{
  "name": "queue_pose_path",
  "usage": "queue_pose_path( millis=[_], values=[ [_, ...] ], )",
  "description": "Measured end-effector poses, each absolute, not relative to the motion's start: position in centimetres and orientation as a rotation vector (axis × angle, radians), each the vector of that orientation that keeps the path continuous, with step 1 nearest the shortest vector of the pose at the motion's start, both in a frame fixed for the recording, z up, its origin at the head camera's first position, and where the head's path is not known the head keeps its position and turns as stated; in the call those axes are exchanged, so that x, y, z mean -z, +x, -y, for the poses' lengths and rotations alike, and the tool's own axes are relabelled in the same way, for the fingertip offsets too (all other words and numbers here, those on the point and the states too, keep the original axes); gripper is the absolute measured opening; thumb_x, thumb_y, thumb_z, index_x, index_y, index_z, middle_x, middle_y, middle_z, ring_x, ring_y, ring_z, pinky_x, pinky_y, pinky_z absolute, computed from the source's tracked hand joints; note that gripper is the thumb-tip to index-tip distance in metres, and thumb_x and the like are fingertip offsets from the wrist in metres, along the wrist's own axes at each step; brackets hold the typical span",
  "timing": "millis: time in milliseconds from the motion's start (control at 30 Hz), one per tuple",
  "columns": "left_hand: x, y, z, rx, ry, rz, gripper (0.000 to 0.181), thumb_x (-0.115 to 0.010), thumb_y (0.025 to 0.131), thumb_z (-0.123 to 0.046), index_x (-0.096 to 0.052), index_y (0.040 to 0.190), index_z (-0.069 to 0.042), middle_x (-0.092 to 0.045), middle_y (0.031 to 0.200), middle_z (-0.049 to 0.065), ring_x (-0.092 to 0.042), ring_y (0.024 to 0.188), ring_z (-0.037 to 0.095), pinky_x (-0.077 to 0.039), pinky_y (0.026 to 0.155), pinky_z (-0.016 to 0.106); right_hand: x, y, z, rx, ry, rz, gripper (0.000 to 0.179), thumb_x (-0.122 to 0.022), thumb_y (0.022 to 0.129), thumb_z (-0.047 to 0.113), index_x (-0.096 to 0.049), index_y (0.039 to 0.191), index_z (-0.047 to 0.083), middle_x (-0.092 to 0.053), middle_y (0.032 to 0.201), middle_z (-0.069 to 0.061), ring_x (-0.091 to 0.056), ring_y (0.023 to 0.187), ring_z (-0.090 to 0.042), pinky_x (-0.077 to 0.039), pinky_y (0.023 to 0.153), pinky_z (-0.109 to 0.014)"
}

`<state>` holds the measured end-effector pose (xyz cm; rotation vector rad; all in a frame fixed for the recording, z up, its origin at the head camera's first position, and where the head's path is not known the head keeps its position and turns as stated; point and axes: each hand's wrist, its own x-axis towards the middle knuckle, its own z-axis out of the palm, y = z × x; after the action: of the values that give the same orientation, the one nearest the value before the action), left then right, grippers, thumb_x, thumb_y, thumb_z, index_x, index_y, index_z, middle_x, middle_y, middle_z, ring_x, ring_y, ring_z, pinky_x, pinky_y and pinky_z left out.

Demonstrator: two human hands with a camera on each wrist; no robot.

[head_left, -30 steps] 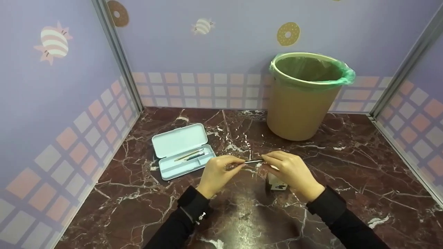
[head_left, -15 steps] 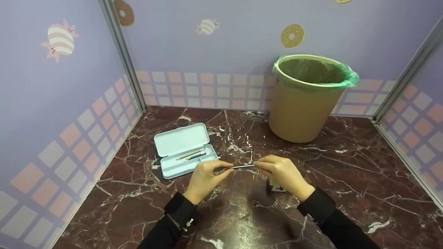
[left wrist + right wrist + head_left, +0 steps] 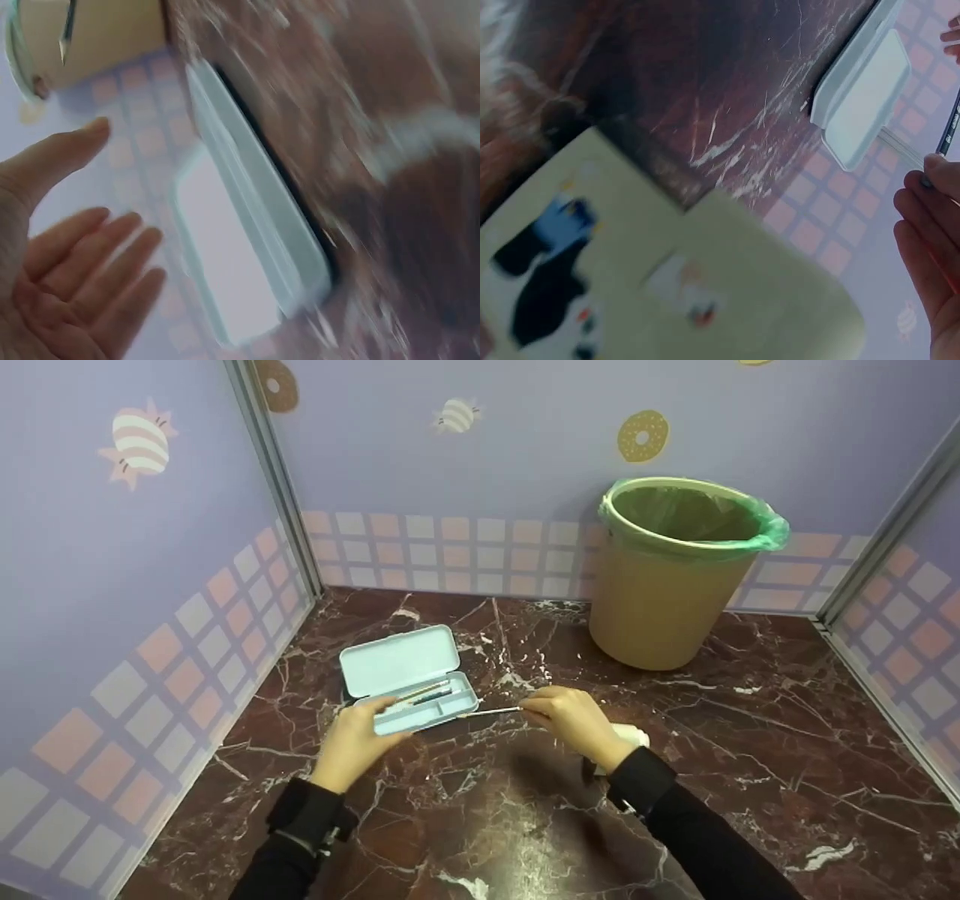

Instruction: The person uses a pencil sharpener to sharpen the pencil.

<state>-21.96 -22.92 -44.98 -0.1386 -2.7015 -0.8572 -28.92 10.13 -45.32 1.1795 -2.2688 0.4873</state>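
My right hand pinches a dark pencil by one end between thumb and fingers. The pencil's sharpened point shows in the left wrist view. In the head view it reaches left toward an open light-blue pencil case, which holds a few slim pencils. My left hand has thumb and fingers spread with nothing between them, in front of the case's left part and hiding some of it. Whether it touches the case cannot be told. Under my right wrist stands a cream object with cartoon prints, partly hidden.
A tan bin with a green liner stands at the back right of the dark red marbled table. Patterned lilac walls enclose the back and sides. Small pale flecks lie near the table's middle.
Earlier both hands held the pencil together, moving slightly left. Now my left hand has let go and moved left to the case. My right hand, moved a little left, keeps the pencil.
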Motion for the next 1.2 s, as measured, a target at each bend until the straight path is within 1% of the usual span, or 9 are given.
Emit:
queue_pose_path(
  millis=[133, 233, 367, 533, 733, 833, 933, 1067, 1200],
  values=[
    [45.2, -22.3, 25.8, 0.762, -0.031, 2.827, 0.07, -0.087, 0.079, -0.022, -0.059, 0.136, 0.006, -0.064, 0.134, 0.031, -0.063, 0.122, 0.049, -0.051, 0.104, 0.058, 45.1, -29.8, -8.8, -0.498, 1.181, 2.325, 0.014, -0.075, 0.089, 0.01, -0.081, 0.101, 0.009, -0.08, 0.097, -0.006, -0.077, 0.087, -0.021, -0.062, 0.079, -0.035],
    [45.4, -22.8, 27.4, 0.72, 0.006, 2.886, 0.076, -0.086, 0.08, -0.024, -0.054, 0.139, 0.011, -0.06, 0.138, 0.035, -0.063, 0.121, 0.051, -0.05, 0.103, 0.06, 44.9, -30.5, -7.8, -0.502, 1.181, 2.355, 0.012, -0.074, 0.09, 0.01, -0.08, 0.101, 0.009, -0.08, 0.097, -0.006, -0.077, 0.088, -0.022, -0.062, 0.08, -0.036],
    [46.0, -23.8, 28.4, 0.69, -0.002, 2.93, 0.081, -0.087, 0.079, -0.028, -0.053, 0.139, 0.013, -0.062, 0.134, 0.035, -0.066, 0.115, 0.049, -0.053, 0.098, 0.059, 44.8, -31.4, -6.6, -0.505, 1.164, 2.38, 0.012, -0.074, 0.09, 0.012, -0.081, 0.1, 0.009, -0.08, 0.096, -0.005, -0.077, 0.088, -0.023, -0.062, 0.08, -0.038],
    [46.8, -24.8, 29.1, 0.675, -0.018, 2.999, 0.082, -0.088, 0.077, -0.035, -0.055, 0.137, 0.011, -0.064, 0.132, 0.034, -0.064, 0.119, 0.05, -0.053, 0.098, 0.059, 45.4, -32.7, -5.3, -0.479, 1.18, 2.41, 0.012, -0.074, 0.09, 0.012, -0.081, 0.1, 0.009, -0.08, 0.095, -0.006, -0.077, 0.088, -0.023, -0.062, 0.08, -0.038],
    [47.0, -25.6, 29.9, 0.722, -0.046, 3.044, 0.076, -0.089, 0.076, -0.035, -0.061, 0.132, 0.009, -0.07, 0.12, 0.03, -0.071, 0.093, 0.038, -0.056, 0.088, 0.054, 46.6, -34.5, -3.7, -0.522, 1.171, 2.435, 0.01, -0.073, 0.09, 0.01, -0.08, 0.097, 0.009, -0.08, 0.097, -0.007, -0.077, 0.089, -0.024, -0.062, 0.082, -0.037],
    [47.0, -25.9, 30.1, 0.751, -0.06, 3.061, 0.069, -0.088, 0.076, -0.034, -0.064, 0.127, 0.007, -0.073, 0.112, 0.027, -0.069, 0.075, 0.027, -0.056, 0.076, 0.045, 47.5, -35.4, -2.7, -0.524, 1.162, 2.424, 0.008, -0.074, 0.09, 0.01, -0.08, 0.093, 0.008, -0.08, 0.093, -0.006, -0.077, 0.085, -0.023, -0.062, 0.078, -0.037],
    [46.8, -25.9, 30.2, 0.797, -0.059, 3.069, 0.06, -0.088, 0.076, -0.031, -0.068, 0.119, 0.005, -0.074, 0.102, 0.022, -0.064, 0.062, 0.019, -0.051, 0.064, 0.035, 48.2, -36.3, -1.7, -0.497, 1.172, 2.438, 0.007, -0.073, 0.091, 0.01, -0.08, 0.091, 0.009, -0.08, 0.091, -0.005, -0.076, 0.084, -0.022, -0.061, 0.077, -0.037],
    [46.5, -26.0, 30.1, 0.815, -0.074, 3.073, 0.051, -0.089, 0.074, -0.029, -0.069, 0.108, 0.004, -0.074, 0.092, 0.018, -0.06, 0.058, 0.014, -0.047, 0.059, 0.03, 48.6, -37.1, -0.5, -0.475, 1.195, 2.475, 0.008, -0.072, 0.092, 0.011, -0.08, 0.09, 0.009, -0.079, 0.091, -0.005, -0.076, 0.083, -0.024, -0.06, 0.076, -0.039],
    [46.2, -26.2, 29.7, 0.793, -0.08, 3.073, 0.049, -0.089, 0.073, -0.028, -0.07, 0.106, 0.003, -0.075, 0.091, 0.017, -0.061, 0.06, 0.016, -0.047, 0.061, 0.031, 48.4, -37.7, 0.3, -0.482, 1.188, 2.509, 0.011, -0.07, 0.092, 0.008, -0.078, 0.086, 0.008, -0.079, 0.088, -0.005, -0.075, 0.081, -0.025, -0.059, 0.074, -0.041]
  ],
)
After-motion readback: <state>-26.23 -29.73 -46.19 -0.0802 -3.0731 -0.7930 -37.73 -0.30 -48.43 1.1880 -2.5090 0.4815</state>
